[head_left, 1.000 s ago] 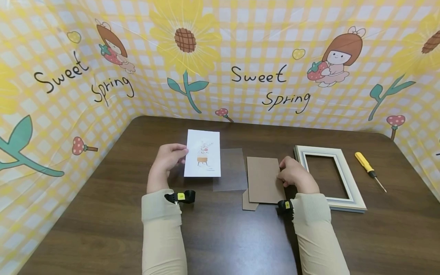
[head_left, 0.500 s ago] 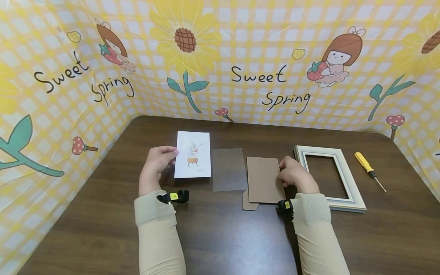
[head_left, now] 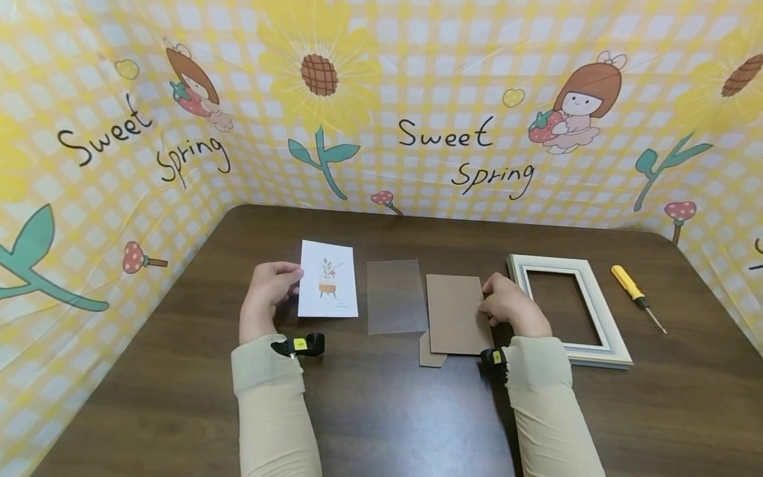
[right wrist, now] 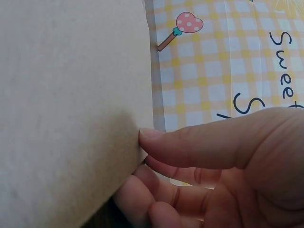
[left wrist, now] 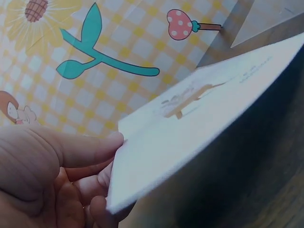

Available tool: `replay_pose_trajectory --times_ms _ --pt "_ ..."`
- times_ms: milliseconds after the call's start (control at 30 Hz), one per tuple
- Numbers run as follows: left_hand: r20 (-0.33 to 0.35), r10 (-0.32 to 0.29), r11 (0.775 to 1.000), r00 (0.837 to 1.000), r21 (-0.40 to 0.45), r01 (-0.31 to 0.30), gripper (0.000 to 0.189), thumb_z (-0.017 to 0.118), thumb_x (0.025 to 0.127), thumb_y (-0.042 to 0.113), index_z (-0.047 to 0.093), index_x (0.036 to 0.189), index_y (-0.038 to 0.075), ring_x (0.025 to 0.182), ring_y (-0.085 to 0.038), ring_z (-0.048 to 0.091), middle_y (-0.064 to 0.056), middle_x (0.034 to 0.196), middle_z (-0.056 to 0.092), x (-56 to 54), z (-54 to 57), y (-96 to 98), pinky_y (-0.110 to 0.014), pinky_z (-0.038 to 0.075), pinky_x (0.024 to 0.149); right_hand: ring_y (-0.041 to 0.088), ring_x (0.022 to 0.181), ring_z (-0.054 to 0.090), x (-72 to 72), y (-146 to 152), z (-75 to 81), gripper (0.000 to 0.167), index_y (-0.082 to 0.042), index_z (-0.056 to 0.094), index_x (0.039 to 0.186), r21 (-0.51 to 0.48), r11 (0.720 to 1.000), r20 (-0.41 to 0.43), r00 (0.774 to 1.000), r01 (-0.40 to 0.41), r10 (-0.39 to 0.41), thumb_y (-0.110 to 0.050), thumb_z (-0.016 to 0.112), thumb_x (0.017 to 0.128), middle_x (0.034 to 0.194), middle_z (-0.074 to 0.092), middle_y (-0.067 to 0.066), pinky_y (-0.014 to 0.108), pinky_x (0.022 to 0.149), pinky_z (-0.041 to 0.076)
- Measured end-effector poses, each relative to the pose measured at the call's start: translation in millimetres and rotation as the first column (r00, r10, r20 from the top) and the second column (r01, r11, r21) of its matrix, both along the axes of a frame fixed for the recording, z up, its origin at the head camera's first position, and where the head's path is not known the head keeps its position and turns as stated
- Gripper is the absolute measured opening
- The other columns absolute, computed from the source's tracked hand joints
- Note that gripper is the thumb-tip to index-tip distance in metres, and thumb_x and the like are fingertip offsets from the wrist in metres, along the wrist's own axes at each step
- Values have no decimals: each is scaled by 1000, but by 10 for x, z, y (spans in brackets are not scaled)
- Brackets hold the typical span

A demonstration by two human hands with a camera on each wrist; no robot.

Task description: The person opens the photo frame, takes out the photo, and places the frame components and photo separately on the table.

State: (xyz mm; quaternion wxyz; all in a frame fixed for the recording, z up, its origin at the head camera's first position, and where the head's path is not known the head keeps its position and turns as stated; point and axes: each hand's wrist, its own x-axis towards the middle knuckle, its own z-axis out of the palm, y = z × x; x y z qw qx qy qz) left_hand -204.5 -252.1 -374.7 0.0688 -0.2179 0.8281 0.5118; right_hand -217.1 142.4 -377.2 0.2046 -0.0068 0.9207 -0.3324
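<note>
My left hand [head_left: 269, 291] pinches the left edge of a white card [head_left: 328, 308] printed with a potted plant. In the left wrist view the card [left wrist: 156, 156] tilts, its near edge raised off the table, with the thumb on top and fingers beneath. My right hand [head_left: 514, 306] pinches the right edge of a brown backing board [head_left: 456, 315]; the right wrist view has the thumb at the edge of the board [right wrist: 71, 104] and fingers curled under it. A smaller brown piece [head_left: 432, 354] pokes out below the board. Between card and board lies a clear sheet [head_left: 396, 298].
A cream picture frame [head_left: 596, 354] with an open middle lies right of my right hand. Beyond it is a yellow-handled screwdriver [head_left: 628, 285]. The dark wooden table [head_left: 381, 411] is bounded at the back and left by a checked, printed cloth [head_left: 417, 86].
My left hand has carried the card leftward, off the clear sheet it partly covered, and lowered it toward the table. The right hand and the board stay in place; the head view shifts slightly.
</note>
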Motion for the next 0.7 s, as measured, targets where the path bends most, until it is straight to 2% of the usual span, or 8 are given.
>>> replay_pose_trajectory --times_ms 133,233,500,700 --pt "5 4 1000 1000 -2 -4 39 54 102 21 57 135 0 93 -21 60 -20 130 56 6 -27 5 -39 45 95 18 61 58 6 -11 -4 29 8 45 118 7 1000 3 1000 -2 2 -3 59 95 96 56 20 31 61 49" --pt "16 11 1000 1000 -2 -11 39 54 102 21 57 135 0 93 -22 59 -19 129 56 3 -27 21 -37 44 91 19 61 59 9 -15 10 29 8 45 118 12 1000 1 1000 -1 1 -3 59 95 96 57 20 32 62 49" --pt "33 6 1000 999 -12 -6 43 50 104 26 55 138 1 103 -25 55 -19 131 56 -24 -13 74 -31 44 85 19 62 59 9 -12 20 29 9 46 118 13 1000 -7 1000 -9 9 -3 58 94 99 56 21 32 63 48" --pt "67 -8 1000 998 -21 9 45 49 104 28 53 140 1 114 -28 52 -19 139 53 -36 -17 93 -38 44 95 19 62 59 2 -13 10 30 8 46 120 16 1000 -1 1000 -5 5 -4 57 95 101 57 21 32 65 48"
